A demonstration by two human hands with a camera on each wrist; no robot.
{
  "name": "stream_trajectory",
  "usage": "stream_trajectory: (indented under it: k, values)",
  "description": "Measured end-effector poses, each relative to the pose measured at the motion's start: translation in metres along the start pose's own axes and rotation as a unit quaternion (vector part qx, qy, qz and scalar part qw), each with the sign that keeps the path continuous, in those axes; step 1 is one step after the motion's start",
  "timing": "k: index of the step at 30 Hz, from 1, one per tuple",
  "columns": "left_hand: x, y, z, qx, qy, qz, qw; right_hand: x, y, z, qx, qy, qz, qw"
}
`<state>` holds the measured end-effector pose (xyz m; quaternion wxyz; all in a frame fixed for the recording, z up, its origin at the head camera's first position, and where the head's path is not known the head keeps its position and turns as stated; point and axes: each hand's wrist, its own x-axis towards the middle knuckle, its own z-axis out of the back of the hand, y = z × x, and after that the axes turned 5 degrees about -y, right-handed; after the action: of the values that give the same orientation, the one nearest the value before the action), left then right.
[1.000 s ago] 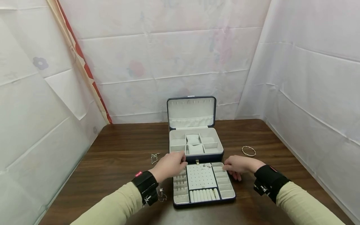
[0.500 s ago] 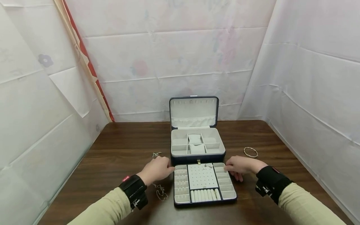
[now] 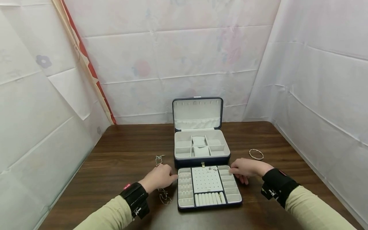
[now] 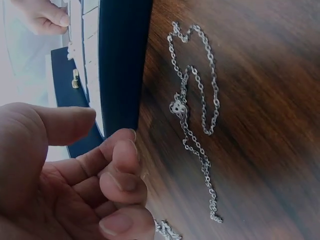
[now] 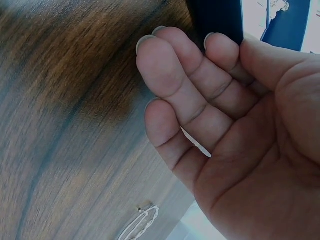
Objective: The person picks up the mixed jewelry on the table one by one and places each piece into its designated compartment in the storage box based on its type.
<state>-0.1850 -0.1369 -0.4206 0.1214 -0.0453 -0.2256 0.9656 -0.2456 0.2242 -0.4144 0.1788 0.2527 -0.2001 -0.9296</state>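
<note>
A jewelry tray (image 3: pixel 207 179) with a dark blue rim lies before the open jewelry box (image 3: pixel 201 151). Beside the tray's left rim is my left hand (image 3: pixel 159 177), fingers loosely bent and nothing in them. In the left wrist view, thumb and forefinger stand apart near the tray's corner. My right hand (image 3: pixel 248 167) pinches the tray's right rim near its back corner, thumb over the edge and forefinger outside. A silver chain necklace (image 4: pixel 214 90) lies left of the tray, partly hidden by the left hand in the head view. Small earrings (image 3: pixel 213 168) sit on the tray's perforated panel.
Farther back on the left lies another chain (image 3: pixel 159 159). A bangle (image 3: pixel 256 154) rests on the wooden table (image 3: pixel 129 140) at the right. Two white cushions fill the box's middle compartments. White sheets (image 3: pixel 172 64) hang around the table.
My left hand has moved left and down from over the tray's back left corner to beside its left rim. The right hand has stayed at the tray's right rim.
</note>
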Motion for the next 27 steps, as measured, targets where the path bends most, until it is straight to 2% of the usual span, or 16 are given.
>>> stream_trajectory:
  k: [4, 8, 13, 16, 20, 27]
  values:
    - [0.0, -0.002, -0.001, -0.02, 0.014, -0.022, 0.9995, 0.0, -0.001, 0.001, 0.004, 0.004, -0.001, 1.0]
    - [-0.002, -0.004, -0.002, -0.022, 0.022, -0.026, 0.9992, 0.0, -0.001, 0.001, 0.007, 0.005, -0.002, 1.0]
    - [-0.002, -0.006, -0.004, -0.021, 0.023, -0.02, 0.9993, 0.001, -0.001, 0.0, 0.009, -0.001, -0.011, 0.9999]
    - [-0.001, -0.008, -0.006, -0.027, 0.034, -0.01, 0.999, 0.0, -0.001, 0.0, 0.004, -0.006, -0.009, 0.9999]
    - [0.001, -0.012, -0.009, -0.024, 0.049, 0.006, 0.9985, -0.002, 0.0, 0.0, -0.003, -0.011, 0.005, 0.9999]
    - [0.0, -0.015, -0.008, -0.03, 0.057, 0.016, 0.9978, -0.002, -0.001, 0.0, -0.031, -0.019, 0.029, 0.9989]
